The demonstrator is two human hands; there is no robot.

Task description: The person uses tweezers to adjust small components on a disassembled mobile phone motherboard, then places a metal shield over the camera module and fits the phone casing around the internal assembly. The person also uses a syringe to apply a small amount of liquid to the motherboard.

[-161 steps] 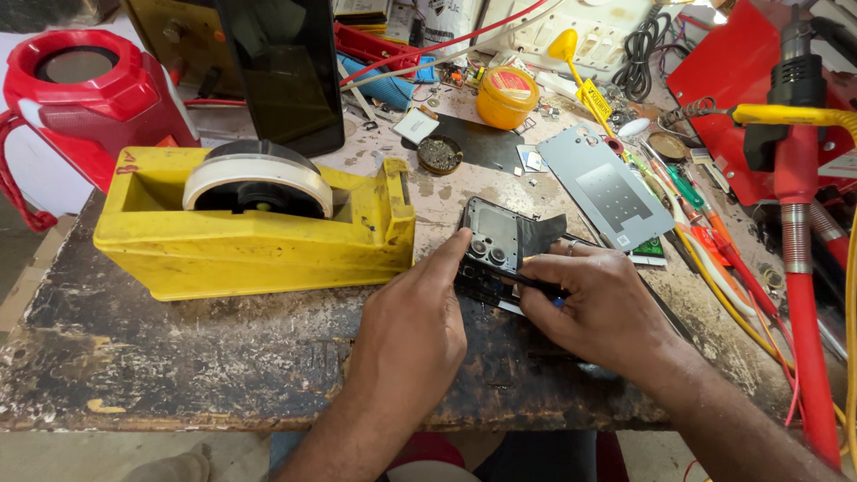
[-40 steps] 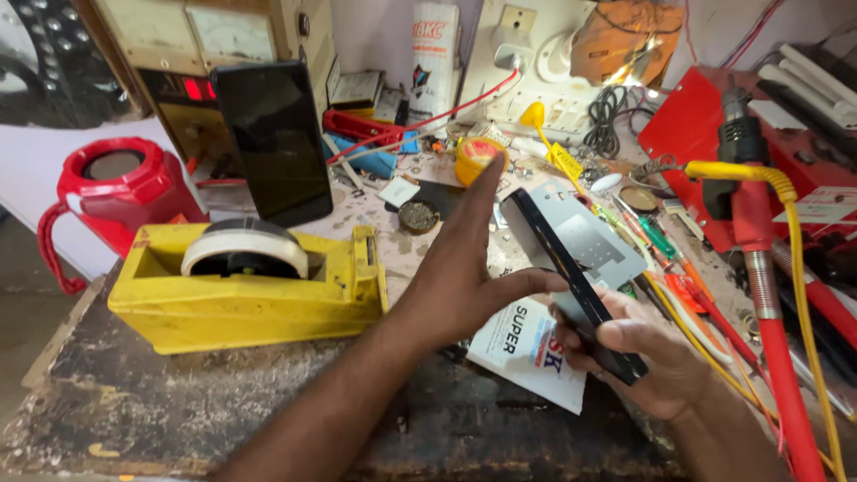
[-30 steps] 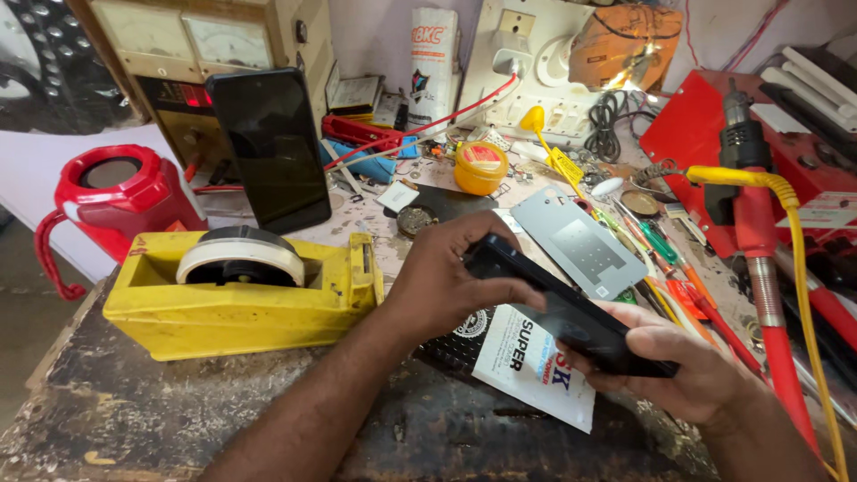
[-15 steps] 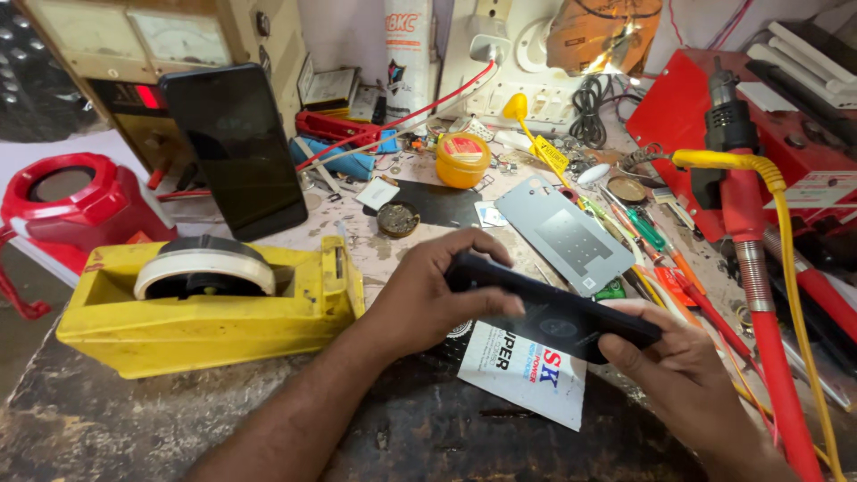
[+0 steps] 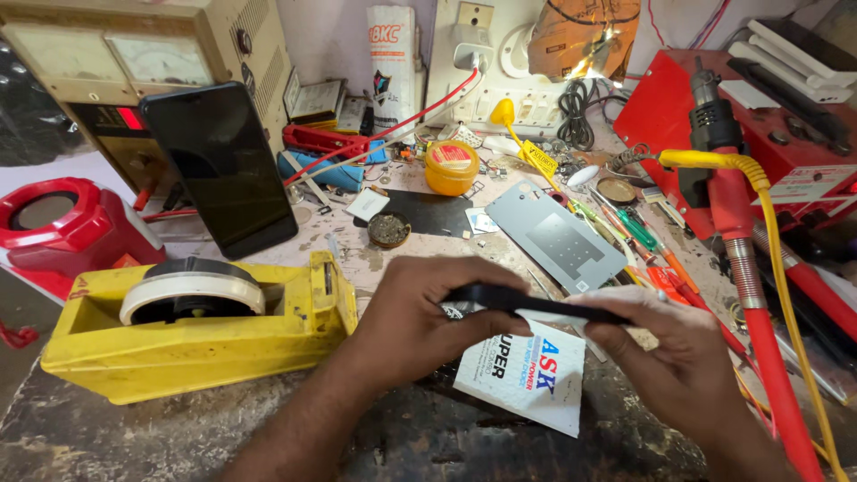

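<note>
Both hands hold a thin black phone (image 5: 527,303) edge-on, level, just above the workbench. My left hand (image 5: 428,312) grips its left end with thumb and fingers wrapped over the edge. My right hand (image 5: 661,348) pinches its right end. Under the phone lies a white printed paper packet (image 5: 527,379). A grey metal phone plate (image 5: 553,232) lies just beyond it on the bench.
A yellow tape dispenser (image 5: 187,330) stands at the left. A second black phone (image 5: 219,165) leans against a beige meter box (image 5: 134,80). A red speaker (image 5: 62,223) is far left. Screwdrivers (image 5: 638,236), a yellow tin (image 5: 451,167) and a red hot-air tool (image 5: 732,223) crowd the right.
The phone has turned from a tilted, back-showing pose to flat and edge-on between both hands. The view has shifted upward, showing more of the back wall.
</note>
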